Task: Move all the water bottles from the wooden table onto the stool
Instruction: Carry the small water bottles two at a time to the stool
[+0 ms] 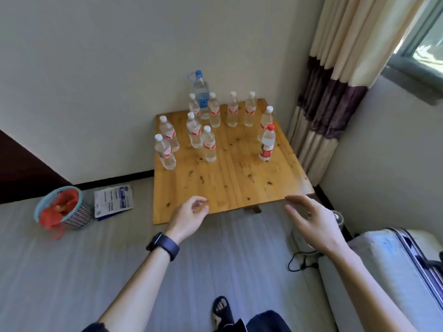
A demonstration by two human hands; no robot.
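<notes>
Several clear water bottles with white caps stand upright on the wooden table (230, 188), such as the nearest one at the left edge (165, 153) and one near the middle (209, 144). A red-capped bottle (266, 143) stands at the right side. A tall blue-capped bottle (201, 94) stands at the back against the wall. My left hand (189, 218), with a dark watch on the wrist, hovers over the table's near edge, fingers loosely curled and holding nothing. My right hand (311, 221) is spread open at the near right corner, holding nothing. No stool is in view.
A basket with a red bag (63, 208) and a white printed packet (113, 200) lie on the floor to the left. A curtain (328, 92) hangs at the right of the table. A white cushioned piece (395, 271) and a black cable (299, 262) are at the lower right.
</notes>
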